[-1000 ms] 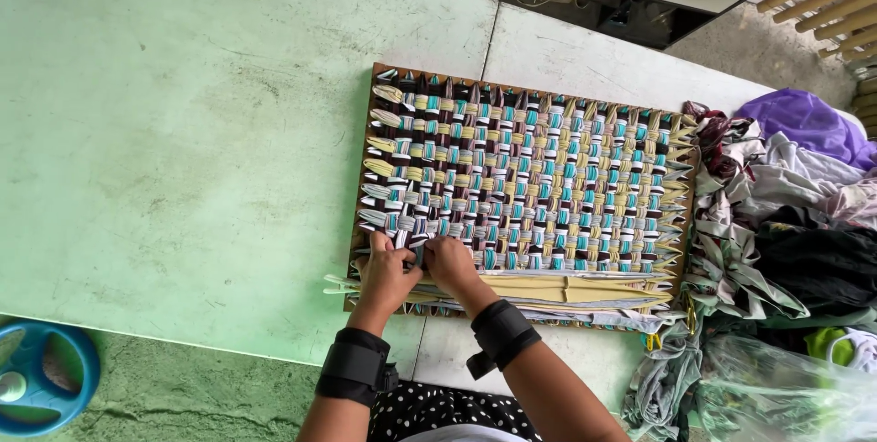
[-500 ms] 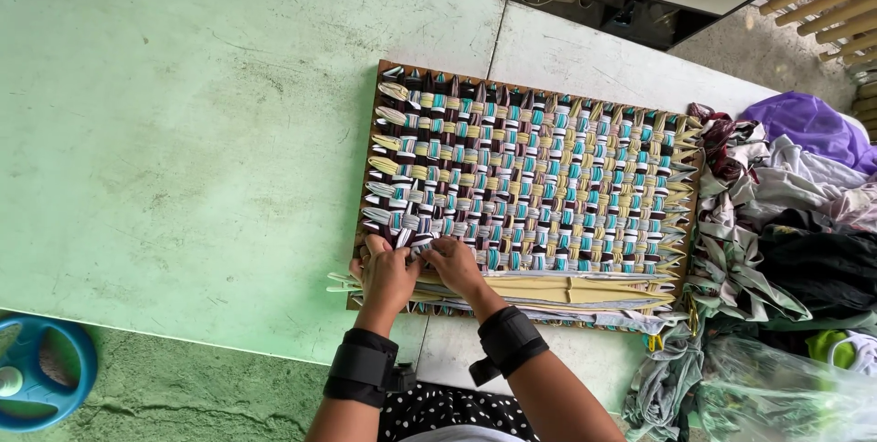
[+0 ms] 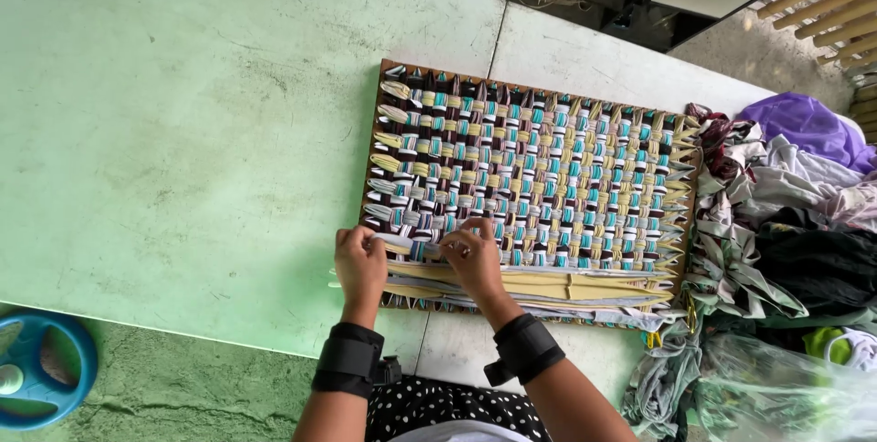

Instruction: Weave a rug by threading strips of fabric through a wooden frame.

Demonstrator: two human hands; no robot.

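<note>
Woven mat (image 3: 534, 182) on frame: soft, light fabric strips, likely limp and stretchy. Left hand (image 3: 360, 263) and right hand (image 3: 472, 257) pinch a pale strip (image 3: 408, 243) at the near-left edge; best gripped near its ends.

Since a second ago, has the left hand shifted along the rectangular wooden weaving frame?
Yes. The left hand has slid towards the rectangular wooden weaving frame's near-left corner, away from the right hand.

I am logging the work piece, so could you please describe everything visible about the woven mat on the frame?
The woven mat is a rectangular checker weave of teal, cream, dark brown and grey cloth strips stretched on a brown frame, lying flat on the pale green table. Its near edge is unwoven, with long cream strips lying loose. The left hand and right hand pinch a strip at that near-left edge.
</note>
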